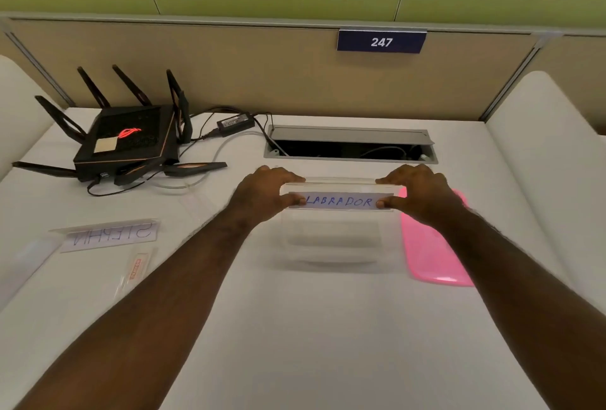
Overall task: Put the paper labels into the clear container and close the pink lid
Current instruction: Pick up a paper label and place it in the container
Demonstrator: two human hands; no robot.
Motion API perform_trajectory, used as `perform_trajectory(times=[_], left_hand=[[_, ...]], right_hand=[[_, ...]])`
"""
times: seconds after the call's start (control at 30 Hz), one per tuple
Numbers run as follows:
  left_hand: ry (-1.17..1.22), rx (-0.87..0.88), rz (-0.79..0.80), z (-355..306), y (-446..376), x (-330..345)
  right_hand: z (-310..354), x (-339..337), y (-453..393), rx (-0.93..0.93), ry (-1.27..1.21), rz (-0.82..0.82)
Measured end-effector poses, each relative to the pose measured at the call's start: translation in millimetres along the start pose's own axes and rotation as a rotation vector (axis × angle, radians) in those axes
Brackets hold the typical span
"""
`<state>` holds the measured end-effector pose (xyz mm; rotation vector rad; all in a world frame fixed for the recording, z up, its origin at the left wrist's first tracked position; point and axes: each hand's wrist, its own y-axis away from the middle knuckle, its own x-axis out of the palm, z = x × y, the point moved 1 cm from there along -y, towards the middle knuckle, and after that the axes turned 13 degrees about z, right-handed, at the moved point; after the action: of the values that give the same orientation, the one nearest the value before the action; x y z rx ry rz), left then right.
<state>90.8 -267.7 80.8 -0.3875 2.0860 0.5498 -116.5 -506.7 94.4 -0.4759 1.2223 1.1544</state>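
A paper label reading LABRADOR [341, 201], in a clear sleeve, is held level over the far rim of the clear container [331, 239]. My left hand [265, 193] pinches its left end and my right hand [423, 194] pinches its right end. The container stands open on the white desk in the middle. The pink lid [433, 252] lies flat on the desk just right of the container, partly under my right forearm. A second label, lettered STEPHN upside down [110, 234], lies on the desk at the left.
A black router with antennas [128, 137] and its power brick [235, 122] sit at the back left, with cables trailing. An open cable hatch [351, 145] is behind the container. A small clear packet with red print [136, 270] lies below the second label. Partitions bound the desk.
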Motion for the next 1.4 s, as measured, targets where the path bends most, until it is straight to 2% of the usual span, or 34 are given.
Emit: perform_trajectory(times=[0.1,0.23,0.4,0.6,0.67,0.83,0.97,1.07,1.2,1.3,1.4], left_hand=[[-0.113,0.013,-0.025,-6,-15,10],[-0.480,-0.051,-0.035,-14,-32,23],[-0.716,-0.106,-0.001,-25,-49,38],[-0.811,-0.149,0.012,-38,-51,52],[-0.803,-0.153,0.069,-37,-52,60],[-0.871,-0.161,0.167,-35,-53,70],[-0.841,-0.119,0.180,-29,-56,76],[-0.851,-0.044,0.055,-30,-55,70],[-0.564,0.094,-0.203,-27,-51,55],[-0.368,0.008,-0.416,-19,-32,30],[-0.248,-0.156,-0.502,4,-6,15]], right_hand=[[-8,9,-5,0.051,0.132,-0.029],[-9,23,-14,0.090,0.276,-0.096],[-6,37,-37,0.090,0.466,-0.018],[6,52,-51,0.067,0.716,0.057],[12,57,-53,0.082,0.765,0.081],[21,63,-51,0.102,0.806,0.160],[23,64,-51,0.113,0.805,0.192],[22,66,-52,0.115,0.763,0.152],[26,65,-51,0.045,0.601,0.009],[41,54,-50,-0.023,0.475,-0.086],[69,38,-51,-0.099,0.310,-0.166]])
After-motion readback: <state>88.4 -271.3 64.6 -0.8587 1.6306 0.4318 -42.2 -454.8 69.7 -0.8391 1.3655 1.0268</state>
